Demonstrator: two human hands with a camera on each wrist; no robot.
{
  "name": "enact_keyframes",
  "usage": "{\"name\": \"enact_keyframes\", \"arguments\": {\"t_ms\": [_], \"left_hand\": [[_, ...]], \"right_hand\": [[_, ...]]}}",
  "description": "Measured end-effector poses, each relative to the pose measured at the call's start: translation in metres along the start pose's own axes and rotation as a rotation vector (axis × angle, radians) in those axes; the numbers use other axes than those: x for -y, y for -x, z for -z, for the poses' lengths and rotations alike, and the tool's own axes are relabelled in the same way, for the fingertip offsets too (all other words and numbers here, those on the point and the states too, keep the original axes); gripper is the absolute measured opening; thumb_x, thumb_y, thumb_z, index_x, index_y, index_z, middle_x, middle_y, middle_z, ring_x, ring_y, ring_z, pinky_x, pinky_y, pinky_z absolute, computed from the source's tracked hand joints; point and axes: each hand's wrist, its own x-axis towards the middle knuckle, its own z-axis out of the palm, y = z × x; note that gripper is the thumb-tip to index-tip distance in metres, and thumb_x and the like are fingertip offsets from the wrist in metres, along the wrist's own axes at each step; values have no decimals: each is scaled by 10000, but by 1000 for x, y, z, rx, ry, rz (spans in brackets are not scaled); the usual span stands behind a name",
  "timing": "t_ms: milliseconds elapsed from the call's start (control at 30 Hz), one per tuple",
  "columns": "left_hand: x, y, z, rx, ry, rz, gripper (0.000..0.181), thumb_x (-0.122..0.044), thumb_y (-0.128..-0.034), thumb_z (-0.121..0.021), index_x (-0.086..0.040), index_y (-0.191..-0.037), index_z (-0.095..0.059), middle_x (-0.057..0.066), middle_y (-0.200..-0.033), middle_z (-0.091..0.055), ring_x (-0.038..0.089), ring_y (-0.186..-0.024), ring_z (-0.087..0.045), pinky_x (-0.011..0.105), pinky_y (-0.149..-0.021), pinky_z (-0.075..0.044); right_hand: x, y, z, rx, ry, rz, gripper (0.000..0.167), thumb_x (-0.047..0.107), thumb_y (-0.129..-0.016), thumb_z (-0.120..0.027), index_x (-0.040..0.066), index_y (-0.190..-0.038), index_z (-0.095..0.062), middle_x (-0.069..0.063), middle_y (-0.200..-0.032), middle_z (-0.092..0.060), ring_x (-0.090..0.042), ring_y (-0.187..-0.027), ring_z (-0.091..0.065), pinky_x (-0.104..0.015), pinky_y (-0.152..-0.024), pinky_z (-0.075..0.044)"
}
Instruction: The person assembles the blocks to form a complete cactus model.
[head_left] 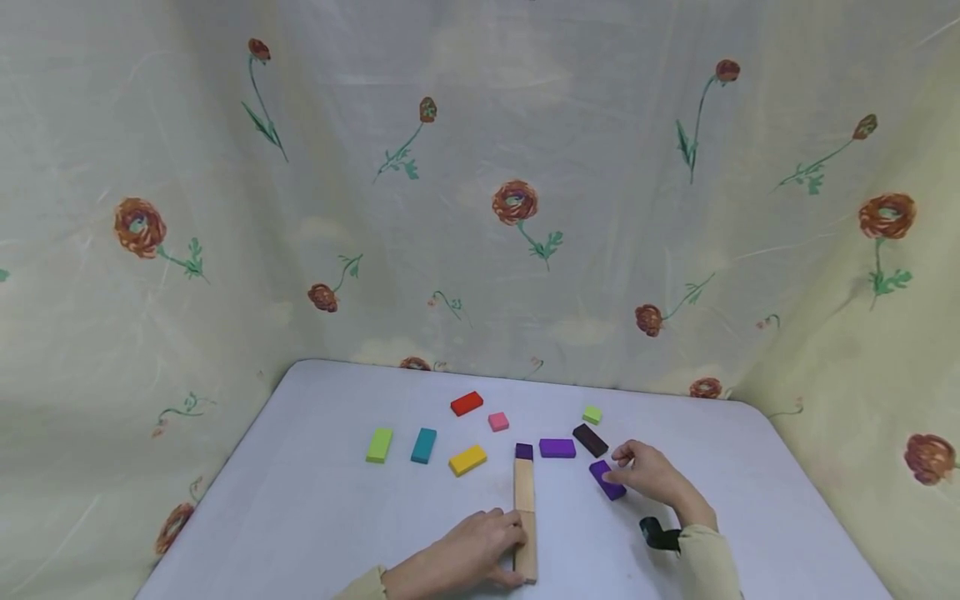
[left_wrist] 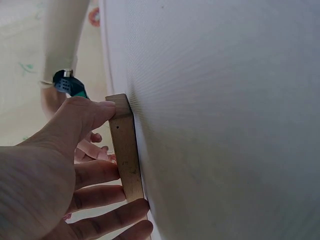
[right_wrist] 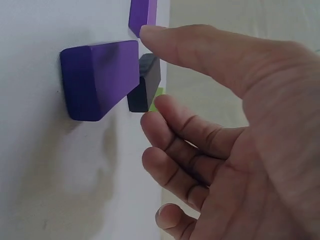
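Two light wooden blocks lie end to end in a column, the nearer one (head_left: pixel 527 547) (left_wrist: pixel 126 155) against my left hand (head_left: pixel 468 552) (left_wrist: pixel 65 165). That hand's thumb is at the block's near end and its fingers lie along the side. A dark purple piece (head_left: pixel 523 451) is at the far end of the column. Over a purple block (head_left: pixel 607 480) (right_wrist: pixel 107 75) hovers my right hand (head_left: pixel 652 479) (right_wrist: pixel 215 120), thumb and fingertips apart with nothing between them. The right wrist view shows a gap between that block and the fingers.
Another purple block (head_left: pixel 557 448), a dark brown block (head_left: pixel 590 440) and a small green block (head_left: pixel 592 414) lie beyond the right hand. Farther left are yellow (head_left: pixel 468 460), pink (head_left: pixel 498 422), red (head_left: pixel 467 403), teal (head_left: pixel 423 446) and lime (head_left: pixel 379 445) blocks. Flowered cloth surrounds the white table.
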Motion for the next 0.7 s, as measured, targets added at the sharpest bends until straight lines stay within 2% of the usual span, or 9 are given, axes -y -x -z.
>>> {"name": "enact_keyframes", "arguments": {"t_ms": [133,467,700], "left_hand": [[0,0,0,-3,-14,-13,422,-521,-818,-695,-225,-1118,-686,-141,-983,-575,-8,-721,-427,129,-659,-419],[-2,-1,1,28,18,34,440,-515,-807,-710,-228,-1139,-690,-144,-982,-577,0,-739,-438,135,-690,-433],[-1,-2,1,26,17,29,439,-520,-808,-705,-230,-1137,-690,-144,-974,-573,2,-729,-435,137,-665,-420]], "right_hand": [[-4,-1,-2,16,-1,-5,428,235,-762,-800,-17,-1034,-587,-74,-933,-622,-170,-799,-547,-305,-688,-448],[-7,-3,-9,52,-1,-3,394,181,-745,-807,-25,-992,-579,-88,-911,-623,-179,-816,-558,-305,-723,-464],[-8,-7,-9,56,-11,-4,352,149,-753,-802,-9,-992,-598,-68,-898,-628,-166,-810,-563,-296,-722,-464]]}}
